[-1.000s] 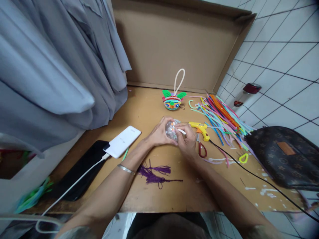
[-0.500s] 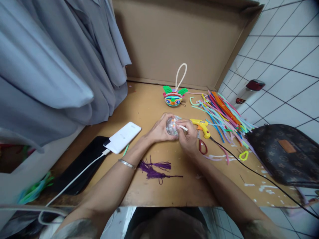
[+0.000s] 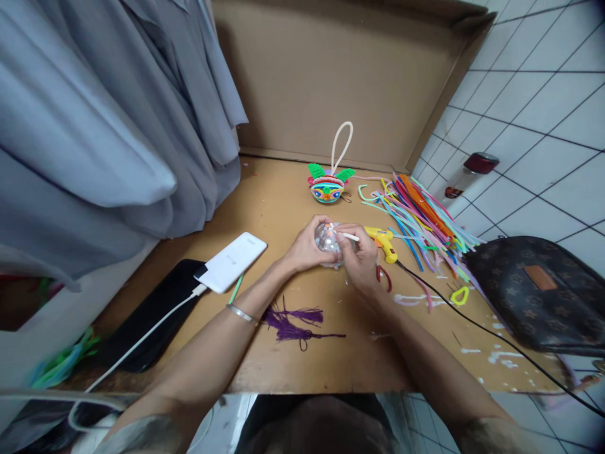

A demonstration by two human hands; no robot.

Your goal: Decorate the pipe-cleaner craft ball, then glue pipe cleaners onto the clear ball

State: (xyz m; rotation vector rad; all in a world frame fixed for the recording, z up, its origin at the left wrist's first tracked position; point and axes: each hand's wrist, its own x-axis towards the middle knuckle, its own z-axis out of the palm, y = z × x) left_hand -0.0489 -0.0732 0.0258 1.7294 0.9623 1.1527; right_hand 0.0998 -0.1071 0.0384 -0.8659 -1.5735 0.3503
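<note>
A clear, shiny round ball (image 3: 327, 238) with small orange and white bits rests in my left hand (image 3: 306, 244), whose fingers curl round its left side. My right hand (image 3: 360, 255) pinches a thin white stick (image 3: 348, 236) against the ball's upper right side. Just right of that hand lies a yellow glue gun (image 3: 385, 243), and red scissor handles (image 3: 384, 277) show beside the wrist. Behind the hands sits a colourful animal-face ornament (image 3: 327, 188) with green ears and a white loop. Purple tassels (image 3: 295, 323) lie on the near side.
Coloured pipe cleaners (image 3: 420, 214) are heaped at the back right, near a dark patterned bag (image 3: 539, 293). A white power bank (image 3: 231, 261) lies on a black object (image 3: 155, 315) at left. Cardboard (image 3: 326, 75) stands behind; grey cloth (image 3: 118, 113) hangs left.
The ball has turned in my left hand, showing more of its clear surface. My right hand has shifted slightly right with the white stick. The view has moved a little.
</note>
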